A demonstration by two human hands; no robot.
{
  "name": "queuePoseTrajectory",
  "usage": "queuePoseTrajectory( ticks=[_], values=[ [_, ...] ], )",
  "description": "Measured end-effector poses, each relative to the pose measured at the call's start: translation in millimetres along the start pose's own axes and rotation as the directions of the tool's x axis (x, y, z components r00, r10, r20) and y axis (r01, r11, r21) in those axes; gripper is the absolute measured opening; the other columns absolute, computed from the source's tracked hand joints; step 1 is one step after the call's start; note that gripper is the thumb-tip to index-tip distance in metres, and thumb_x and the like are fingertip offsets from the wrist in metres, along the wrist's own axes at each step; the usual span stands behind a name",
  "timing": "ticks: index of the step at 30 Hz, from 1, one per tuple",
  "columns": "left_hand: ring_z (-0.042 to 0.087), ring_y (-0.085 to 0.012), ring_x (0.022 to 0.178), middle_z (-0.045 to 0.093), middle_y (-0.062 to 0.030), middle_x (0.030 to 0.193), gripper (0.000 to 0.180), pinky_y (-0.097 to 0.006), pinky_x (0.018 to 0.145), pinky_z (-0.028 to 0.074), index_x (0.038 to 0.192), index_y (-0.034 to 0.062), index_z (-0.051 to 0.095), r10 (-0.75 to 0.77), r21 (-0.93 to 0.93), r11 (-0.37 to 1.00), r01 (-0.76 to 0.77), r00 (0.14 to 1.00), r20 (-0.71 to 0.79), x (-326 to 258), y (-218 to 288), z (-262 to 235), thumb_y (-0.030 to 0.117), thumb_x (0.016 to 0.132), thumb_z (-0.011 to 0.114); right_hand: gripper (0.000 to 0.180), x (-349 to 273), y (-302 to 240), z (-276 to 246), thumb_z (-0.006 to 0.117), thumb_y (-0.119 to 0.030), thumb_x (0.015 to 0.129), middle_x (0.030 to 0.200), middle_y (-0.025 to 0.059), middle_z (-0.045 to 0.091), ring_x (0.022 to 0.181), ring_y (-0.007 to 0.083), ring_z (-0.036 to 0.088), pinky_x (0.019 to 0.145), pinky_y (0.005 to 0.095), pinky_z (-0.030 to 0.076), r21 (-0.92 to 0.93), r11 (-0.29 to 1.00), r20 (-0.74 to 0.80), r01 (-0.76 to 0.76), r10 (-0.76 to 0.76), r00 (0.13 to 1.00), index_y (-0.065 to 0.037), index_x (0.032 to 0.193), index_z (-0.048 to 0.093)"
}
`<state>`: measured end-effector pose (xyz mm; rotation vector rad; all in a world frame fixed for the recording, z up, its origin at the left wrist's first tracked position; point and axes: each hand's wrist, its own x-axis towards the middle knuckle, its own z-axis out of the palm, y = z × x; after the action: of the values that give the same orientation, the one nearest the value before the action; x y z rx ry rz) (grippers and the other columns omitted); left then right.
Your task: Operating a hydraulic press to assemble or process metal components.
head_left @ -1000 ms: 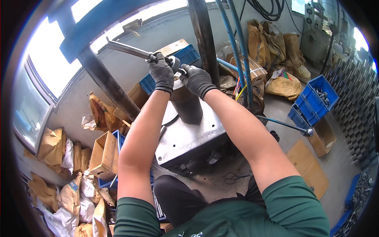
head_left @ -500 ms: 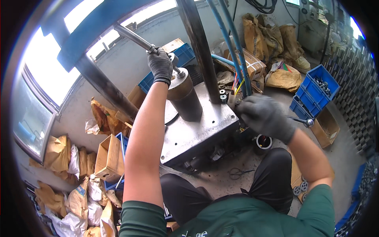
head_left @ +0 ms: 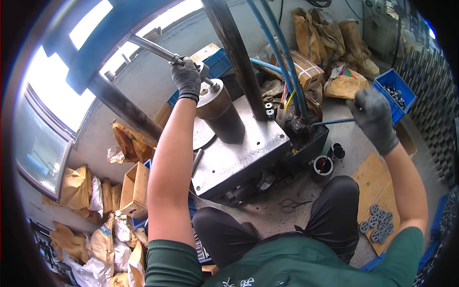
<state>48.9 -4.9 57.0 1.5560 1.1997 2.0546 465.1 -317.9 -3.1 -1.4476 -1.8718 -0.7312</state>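
My left hand (head_left: 186, 80), in a dark grey glove, is closed at the lower end of a slanting metal rod (head_left: 155, 49). Its fingers are around a round grey metal part (head_left: 203, 71), mostly hidden by the glove. Just below stands a thick steel cylinder (head_left: 221, 117) with a bright top, on the metal press bed (head_left: 239, 153). Off to the right, my gloved right hand (head_left: 375, 119) is closed at the outer end of a thin lever (head_left: 334, 121), whose knob is covered. Two small ringed metal parts (head_left: 270, 114) sit at the bed's far right corner.
Dark posts (head_left: 236, 57) and blue pipes (head_left: 282, 52) rise beyond the bed. A blue bin of metal parts (head_left: 396, 95) stands at right. Grey wheels (head_left: 380, 222) lie on cardboard. Scissors (head_left: 294, 205) and a round can (head_left: 323, 166) are on the floor; sacks (head_left: 103, 239) crowd the left.
My right hand has moved right and up from beside the bed to the lever's outer end, and the lever sits higher. My left hand keeps its hold; the view has shifted slightly.
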Motion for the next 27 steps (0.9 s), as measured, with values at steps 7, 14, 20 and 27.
queuePoseTrajectory(
  ticks=[7, 14, 20, 27],
  values=[
    [0.066, -0.0182, 0.061, 0.065, -0.0076, 0.072, 0.014, -0.036, 0.054, 0.059, 0.089, 0.0012, 0.062, 0.053, 0.076, 0.996, -0.053, 0.999, 0.006, 8.3, -3.8, -1.0, 0.011, 0.098, 0.060, 0.025, 103.1, 19.4, 69.8, 0.073, -0.026, 0.096, 0.083, 0.0138, 0.065, 0.083, 0.0365, 0.067, 0.077, 0.0485, 0.054, 0.061, 0.998, -0.213, 0.019, -0.005, 0.977, -0.007, 0.086, 0.062],
    [0.065, -0.0136, 0.066, 0.063, -0.0047, 0.076, 0.017, -0.033, 0.057, 0.058, 0.103, 0.0036, 0.060, -0.078, 0.002, 0.997, 0.078, 0.986, 0.145, 5.0, 9.5, 8.2, 0.021, 0.105, 0.062, 0.036, 130.2, 30.7, 94.0, 0.059, -0.045, 0.104, 0.098, 0.0164, 0.075, 0.096, 0.0374, 0.072, 0.084, 0.0498, 0.058, -0.022, 0.982, -0.120, -0.190, 0.186, 0.975, -0.011, 0.107, 0.072],
    [0.064, -0.0144, 0.062, 0.065, -0.0056, 0.075, 0.031, -0.037, 0.051, 0.060, 0.106, 0.0048, 0.062, -0.203, 0.032, 0.979, 0.201, 0.949, 0.242, 11.4, 21.5, 21.3, 0.036, 0.107, 0.062, 0.074, 126.9, 24.3, 81.6, 0.061, -0.064, 0.098, 0.108, 0.0201, 0.075, 0.102, 0.0355, 0.074, 0.090, 0.0475, 0.058, -0.103, 0.954, 0.122, -0.281, 0.292, 0.949, -0.018, 0.155, 0.050],
    [0.065, -0.0148, 0.064, 0.067, -0.0056, 0.076, 0.033, -0.034, 0.055, 0.060, 0.107, 0.0046, 0.064, -0.130, 0.167, 0.982, 0.086, 0.954, 0.271, 8.9, 21.7, 19.1, 0.037, 0.109, 0.058, 0.097, 95.0, 24.3, 58.9, 0.071, -0.065, 0.091, 0.124, 0.0255, 0.070, 0.118, 0.0391, 0.068, 0.101, 0.0434, 0.055, -0.008, 0.952, 0.114, -0.305, 0.304, 0.946, -0.005, 0.160, 0.038]
  ],
)
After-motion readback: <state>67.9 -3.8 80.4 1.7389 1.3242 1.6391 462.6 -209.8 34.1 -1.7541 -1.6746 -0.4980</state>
